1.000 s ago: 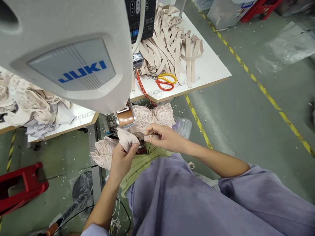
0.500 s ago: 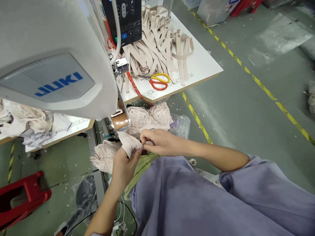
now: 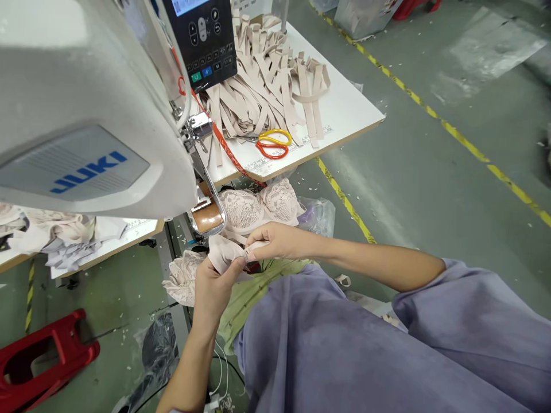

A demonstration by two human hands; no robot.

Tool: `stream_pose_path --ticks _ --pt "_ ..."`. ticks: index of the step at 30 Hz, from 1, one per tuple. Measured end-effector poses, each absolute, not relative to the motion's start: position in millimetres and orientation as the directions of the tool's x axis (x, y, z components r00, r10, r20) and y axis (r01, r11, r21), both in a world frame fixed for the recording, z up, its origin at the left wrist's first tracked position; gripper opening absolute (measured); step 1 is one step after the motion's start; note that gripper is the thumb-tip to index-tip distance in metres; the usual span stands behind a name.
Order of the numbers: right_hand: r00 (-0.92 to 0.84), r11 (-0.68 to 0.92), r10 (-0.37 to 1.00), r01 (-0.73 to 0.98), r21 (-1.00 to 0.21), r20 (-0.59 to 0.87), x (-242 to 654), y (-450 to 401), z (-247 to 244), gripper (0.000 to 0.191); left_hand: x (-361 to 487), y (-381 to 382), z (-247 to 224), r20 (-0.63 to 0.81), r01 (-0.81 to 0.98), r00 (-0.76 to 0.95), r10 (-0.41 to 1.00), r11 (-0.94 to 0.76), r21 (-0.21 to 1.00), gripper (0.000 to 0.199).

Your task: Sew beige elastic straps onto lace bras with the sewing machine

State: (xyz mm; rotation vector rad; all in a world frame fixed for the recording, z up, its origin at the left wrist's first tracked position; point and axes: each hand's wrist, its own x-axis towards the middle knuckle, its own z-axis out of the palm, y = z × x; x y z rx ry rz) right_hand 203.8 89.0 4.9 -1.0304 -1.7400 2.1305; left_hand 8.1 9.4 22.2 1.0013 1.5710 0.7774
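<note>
Step in hand, as judged: aligning two pieces by hand below the large white sewing machine head with blue lettering point(image 3: 86, 109). The left hand point(image 3: 216, 287) grasps a soft, pale beige fabric panel point(image 3: 224, 252) between thumb and fingers. The right hand point(image 3: 282, 242) pinches a narrow, pale beige fabric strip point(image 3: 257, 245) between thumb and forefinger. The two sets of fingertips meet at the join; whether the edges overlap or merely abut cannot be told.

Location: both pieces are above the person's lap, near the rounded, glossy brown work arm with its metal frame point(image 3: 207, 218), and left of the pale pink lace bra cups point(image 3: 260, 203).

Orientation: the panel is folded and bunched, so its full long axis is not clear. Its loose flap points up and away, toward the work arm; its pinched edge faces the right hand. The strip's visible length runs roughly crosswise, its near end directed left at the panel.

Next move, as judged: it calls for squaring the strip end to the panel edge and holding both flat without twist.
</note>
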Motion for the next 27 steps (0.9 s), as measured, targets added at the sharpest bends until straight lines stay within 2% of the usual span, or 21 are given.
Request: stream_pose_path --ticks 2,4,8,11,13,15,17,18,20,21,23,24,26,27 --pt "-0.727 -0.306 0.563 0.257 -0.917 -0.392 203.4 88.6 3.3 0.023 10.1 10.9 20.2 -0.425 0.155 -0.081 0.901 0.433 0.888 0.029" --pt "-0.709 -0.262 0.603 0.257 -0.93 -0.366 202.4 87.6 2.9 0.023 12.7 13.0 18.8 -0.399 0.123 -0.082 0.913 0.407 0.905 0.027" --pt "-0.653 0.013 0.73 0.311 -0.95 -0.204 199.2 83.4 7.5 0.018 18.2 16.5 23.5 -0.319 0.147 -0.131 0.939 0.337 0.93 0.025" --pt "-0.671 0.205 0.737 0.34 -0.918 -0.084 198.9 82.9 15.7 0.016 15.0 10.3 29.4 -0.3 0.211 -0.144 0.943 0.325 0.922 0.026" --pt "-0.708 0.15 0.695 0.309 -0.939 -0.122 200.3 86.7 23.2 0.016 8.3 -1.0 27.7 -0.297 0.231 -0.169 0.94 0.331 0.915 0.026" --pt "-0.741 -0.02 0.635 0.266 -0.964 -0.218 201.9 93.8 31.7 0.017 2.9 -15.5 19.7 -0.231 0.144 -0.253 0.939 0.273 0.951 0.035" --pt "-0.76 -0.178 0.583 0.226 -0.958 -0.288 201.5 103.3 40.8 0.018 4.1 -28.3 8.9 -0.125 -0.099 -0.324 0.938 0.098 0.99 0.052" --pt "-0.773 -0.229 0.558 0.206 -0.951 -0.302 200.1 108.5 45.7 0.019 7.7 -32.9 4.5 -0.091 -0.24 -0.303 0.949 0.016 0.971 0.06" --pt "-0.824 -0.286 0.478 0.181 -0.941 -0.304 194.8 119.6 56.2 0.02 18.3 -36.9 0.5 -0.06 -0.451 -0.163 0.985 -0.02 0.892 0.072" --pt "-0.858 -0.28 0.425 0.179 -0.943 -0.289 191.1 125.5 61.9 0.021 23.1 -36.3 1.3 -0.034 -0.493 -0.109 0.993 -0.024 0.87 0.074" --pt "-0.911 -0.154 0.338 0.196 -0.968 -0.238 182.4 138.2 73.5 0.023 25.7 -30.3 7.0 0.065 -0.452 -0.138 0.988 -0.121 0.884 0.07" --pt "-0.924 -0.038 0.316 0.212 -0.976 -0.213 177.7 144.8 78.8 0.022 22.1 -25.3 10.8 0.141 -0.362 -0.2 0.97 -0.207 0.909 0.066" --pt "-0.931 0.247 0.325 0.251 -0.936 -0.164 168.1 157.7 87.0 0.016 5.6 -13.0 17.7 0.329 -0.042 -0.251 0.91 -0.35 0.936 0.061" --pt "-0.925 0.378 0.355 0.276 -0.884 -0.137 163.4 163.5 89.5 0.012 -5.7 -6.1 20.1 0.419 0.166 -0.197 0.886 -0.391 0.905 0.061"
